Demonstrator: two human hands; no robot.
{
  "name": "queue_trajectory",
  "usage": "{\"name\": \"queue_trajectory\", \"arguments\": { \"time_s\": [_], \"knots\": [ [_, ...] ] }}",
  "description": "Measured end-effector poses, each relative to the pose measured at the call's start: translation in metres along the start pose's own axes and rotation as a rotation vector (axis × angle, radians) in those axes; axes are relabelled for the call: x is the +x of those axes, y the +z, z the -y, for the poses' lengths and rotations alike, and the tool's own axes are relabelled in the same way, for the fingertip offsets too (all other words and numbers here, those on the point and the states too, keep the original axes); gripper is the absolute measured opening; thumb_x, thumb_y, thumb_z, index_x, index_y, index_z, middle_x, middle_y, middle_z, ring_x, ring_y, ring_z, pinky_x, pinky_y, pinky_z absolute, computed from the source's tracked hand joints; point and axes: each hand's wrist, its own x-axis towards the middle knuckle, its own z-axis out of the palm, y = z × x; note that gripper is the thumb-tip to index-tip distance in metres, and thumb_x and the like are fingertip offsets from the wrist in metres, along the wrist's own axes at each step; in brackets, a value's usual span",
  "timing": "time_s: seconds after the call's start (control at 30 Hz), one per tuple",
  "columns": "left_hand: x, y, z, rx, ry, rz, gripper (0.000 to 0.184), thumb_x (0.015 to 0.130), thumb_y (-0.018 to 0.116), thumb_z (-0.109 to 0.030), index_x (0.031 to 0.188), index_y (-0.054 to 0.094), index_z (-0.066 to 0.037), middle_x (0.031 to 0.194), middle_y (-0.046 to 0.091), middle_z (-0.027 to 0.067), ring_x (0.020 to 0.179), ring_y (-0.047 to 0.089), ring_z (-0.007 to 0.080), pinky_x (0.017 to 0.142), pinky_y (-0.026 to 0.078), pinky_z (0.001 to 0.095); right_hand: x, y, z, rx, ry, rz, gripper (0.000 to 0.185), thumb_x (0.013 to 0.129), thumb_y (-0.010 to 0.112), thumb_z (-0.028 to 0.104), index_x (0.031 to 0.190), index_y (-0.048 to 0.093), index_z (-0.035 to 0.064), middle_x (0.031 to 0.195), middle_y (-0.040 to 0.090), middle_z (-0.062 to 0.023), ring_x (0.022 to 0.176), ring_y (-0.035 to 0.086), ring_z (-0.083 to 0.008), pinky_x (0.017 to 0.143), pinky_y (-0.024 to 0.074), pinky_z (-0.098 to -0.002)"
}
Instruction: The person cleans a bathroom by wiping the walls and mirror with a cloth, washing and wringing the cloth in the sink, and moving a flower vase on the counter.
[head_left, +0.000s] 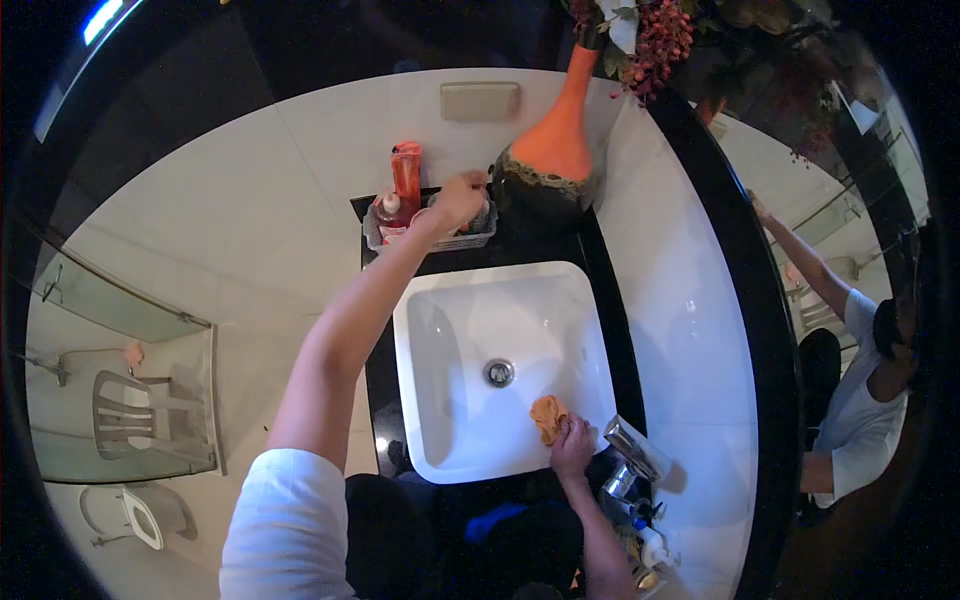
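Observation:
My left hand (460,202) reaches over a clear plastic basket (467,241) on the black counter, close to a vase. Its fingers are bent together, and whatever they grip is hidden. In the basket stand a red bottle with a pale cap (392,213) and an upright red-orange packet (407,172). Down at the near right corner of the white sink (430,456), my right hand (572,446) is closed on a crumpled orange cloth (548,418). The cloth lies against the inside of the basin, beside the chrome faucet (636,446).
A large orange and dark vase (556,140) with red-berried flowers stands at the counter's far end. Right of the faucet is a white pump bottle (654,546). A mirror (840,240) runs along the right. To the left are a plastic chair (125,412) and a toilet (148,518).

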Motion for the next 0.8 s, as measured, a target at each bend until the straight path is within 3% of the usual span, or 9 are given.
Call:
{"name": "queue_trajectory", "arguments": {
  "time_s": [0.13, 0.3, 0.43, 0.5, 0.53, 0.63, 0.7, 0.77, 0.8],
  "knots": [
    [-0.053, 0.034, -0.011, -0.076, 0.058, 0.412, 0.033, 0.084, 0.054, -0.016, 0.112, 0.055, 0.003, 0.100, 0.062, 0.0094, 0.088, 0.058, 0.0148, 0.077, 0.046, 0.0275, -0.001, -0.007, 0.007, 0.006, 0.070, 0.065, 0.023, 0.088, 0.045, 0.020, 0.099, 0.052, 0.0011, 0.091, 0.057, -0.0202, 0.085, 0.054, -0.0387, 0.072, 0.0424, -0.0470],
    [-0.121, 0.091, -0.034, 0.027, -0.111, 0.665, 0.038, 0.084, 0.050, -0.024, 0.116, 0.054, -0.003, 0.098, 0.062, 0.0061, 0.079, 0.059, 0.0131, 0.056, 0.045, 0.0256, 0.002, -0.019, 0.010, 0.108, 0.052, 0.141, 0.023, 0.089, 0.043, 0.022, 0.100, 0.051, 0.0036, 0.085, 0.058, -0.0201, 0.080, 0.057, -0.0367, 0.070, 0.0435, -0.0458],
    [-0.161, 0.090, -0.086, 0.531, -0.144, 0.885, 0.049, 0.084, 0.051, -0.040, 0.118, 0.053, -0.006, 0.099, 0.060, 0.0109, 0.077, 0.060, 0.0165, 0.063, 0.050, 0.0342, 0.011, -0.028, 0.045, 0.455, 0.113, 0.006, 0.024, 0.092, 0.040, 0.023, 0.100, 0.047, 0.0021, 0.083, 0.055, -0.0191, 0.079, 0.056, -0.0325, 0.068, 0.0429, -0.0406],
    [-0.176, 0.086, -0.108, 0.690, -0.526, 0.799, 0.055, 0.084, 0.047, -0.049, 0.102, 0.060, 0.001, 0.095, 0.062, 0.0174, 0.089, 0.060, 0.0245, 0.076, 0.048, 0.0384, 0.015, -0.057, 0.084, 0.671, -0.069, -0.089, 0.019, 0.092, 0.042, 0.017, 0.102, 0.045, 0.0004, 0.082, 0.053, -0.0153, 0.078, 0.056, -0.0221, 0.069, 0.0439, -0.0327],
    [-0.185, 0.086, -0.102, 0.694, -0.527, 0.815, 0.055, 0.084, 0.047, -0.049, 0.102, 0.060, 0.001, 0.095, 0.062, 0.0174, 0.089, 0.060, 0.0245, 0.076, 0.048, 0.0384, 0.018, -0.067, 0.101, 0.778, 0.053, -0.047, 0.017, 0.093, 0.042, 0.015, 0.103, 0.045, 0.0009, 0.083, 0.052, -0.0125, 0.079, 0.055, -0.0181, 0.071, 0.0445, -0.0296],
    [-0.206, 0.077, -0.084, 0.471, -0.519, 0.571, 0.060, 0.084, 0.043, -0.056, 0.102, 0.059, -0.002, 0.102, 0.061, 0.0177, 0.091, 0.060, 0.0271, 0.078, 0.048, 0.0457, 0.029, -0.096, 0.143, 1.080, 0.036, -0.112, 0.018, 0.092, 0.045, 0.011, 0.108, 0.042, 0.0026, 0.095, 0.049, -0.0065, 0.085, 0.051, -0.0107, 0.074, 0.0443, -0.0254],
    [-0.214, 0.068, -0.084, -0.513, -0.831, 0.625, 0.062, 0.084, 0.040, -0.060, 0.106, 0.056, -0.004, 0.103, 0.060, 0.0142, 0.087, 0.060, 0.0274, 0.077, 0.048, 0.0434, 0.034, -0.104, 0.162, 1.309, 0.025, -0.116, 0.017, 0.090, 0.047, 0.008, 0.106, 0.044, 0.0024, 0.096, 0.047, -0.0053, 0.088, 0.049, -0.0102, 0.076, 0.0432, -0.0251],
    [-0.206, 0.073, -0.068, -0.796, -0.851, 0.589, 0.055, 0.085, 0.045, -0.053, 0.112, 0.052, -0.005, 0.102, 0.059, 0.0113, 0.084, 0.060, 0.0254, 0.074, 0.050, 0.0352, 0.042, -0.073, 0.151, 1.065, -0.058, -0.163, 0.014, 0.089, 0.049, 0.007, 0.102, 0.047, 0.0020, 0.096, 0.048, -0.0041, 0.089, 0.049, -0.0118, 0.078, 0.0415, -0.0234],
    [-0.202, 0.073, -0.058, -0.714, -0.579, 0.462, 0.048, 0.084, 0.049, -0.047, 0.110, 0.053, -0.006, 0.101, 0.059, 0.0108, 0.084, 0.060, 0.0254, 0.073, 0.050, 0.0345, 0.043, -0.075, 0.154, 0.907, -0.146, -0.285, 0.017, 0.089, 0.050, 0.016, 0.101, 0.049, 0.0029, 0.100, 0.049, -0.0044, 0.090, 0.052, -0.0145, 0.076, 0.0438, -0.0246]
  ]
}}
